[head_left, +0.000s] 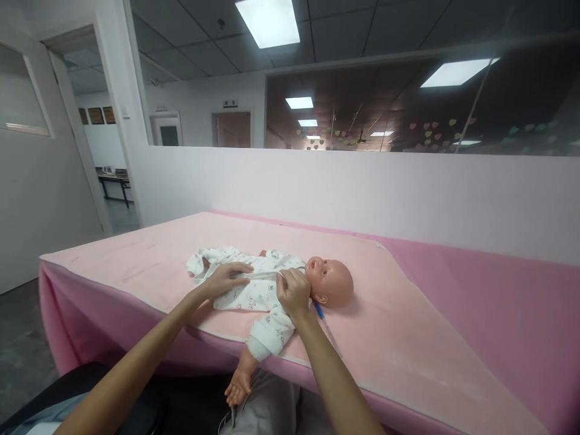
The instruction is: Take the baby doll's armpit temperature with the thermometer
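A baby doll [333, 281] lies on its back on a pink-covered table [426, 350], head to the right, dressed in a white printed romper [254, 290]. My left hand [225, 278] rests on the doll's belly, fingers pressing the romper's front edge. At the doll's chest near the neck, my right hand [293, 292] is closed in a pinch on the romper fabric. One doll arm [244, 374] hangs over the table's near edge. A blue pen-like object [319, 312] lies beside the doll's head, just right of my right wrist.
A light pink mat [136, 254] covers most of the table over a darker pink cloth [498, 284]. A white half wall with a window above it stands behind. An open doorway [99, 151] is at the far left. My lap is below the table edge.
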Motion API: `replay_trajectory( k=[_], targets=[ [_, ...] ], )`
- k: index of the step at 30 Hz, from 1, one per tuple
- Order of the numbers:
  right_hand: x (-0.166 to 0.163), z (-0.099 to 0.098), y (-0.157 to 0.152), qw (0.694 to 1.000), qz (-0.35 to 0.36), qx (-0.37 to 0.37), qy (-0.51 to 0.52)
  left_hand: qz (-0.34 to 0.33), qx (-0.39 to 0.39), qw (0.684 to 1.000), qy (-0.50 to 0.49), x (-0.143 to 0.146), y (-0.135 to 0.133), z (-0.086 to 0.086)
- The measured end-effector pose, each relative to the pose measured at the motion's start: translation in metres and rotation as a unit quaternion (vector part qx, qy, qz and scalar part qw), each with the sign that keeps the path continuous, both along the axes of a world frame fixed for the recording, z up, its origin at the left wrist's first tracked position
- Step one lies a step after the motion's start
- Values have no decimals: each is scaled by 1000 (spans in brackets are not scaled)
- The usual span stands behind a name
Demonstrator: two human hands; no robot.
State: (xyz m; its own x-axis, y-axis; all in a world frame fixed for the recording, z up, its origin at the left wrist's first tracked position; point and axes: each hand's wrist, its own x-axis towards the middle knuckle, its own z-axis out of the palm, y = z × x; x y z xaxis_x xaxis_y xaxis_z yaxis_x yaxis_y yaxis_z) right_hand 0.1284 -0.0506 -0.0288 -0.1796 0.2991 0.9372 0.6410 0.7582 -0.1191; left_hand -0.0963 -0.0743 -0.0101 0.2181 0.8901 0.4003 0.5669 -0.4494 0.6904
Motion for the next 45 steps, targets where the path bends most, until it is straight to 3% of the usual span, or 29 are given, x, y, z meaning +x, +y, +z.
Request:
replay_trajectory(
  k=[7,18,32,45],
  targets=[
    [-1,-1,1,1000,-1,-10,7,-4,-32,997,-63,-7,1,-7],
    [-2,-1,3,1000,2,-5,13,51,-17,998,-33,-8,2,-6],
    [-3,-1,2,1000,-8,-15,15,-3,-22,998,-53,-6,2,-6],
    [-1,0,0,1000,-22,-12,-2,52,-13,995,-83,-5,5,-16]
  ],
)
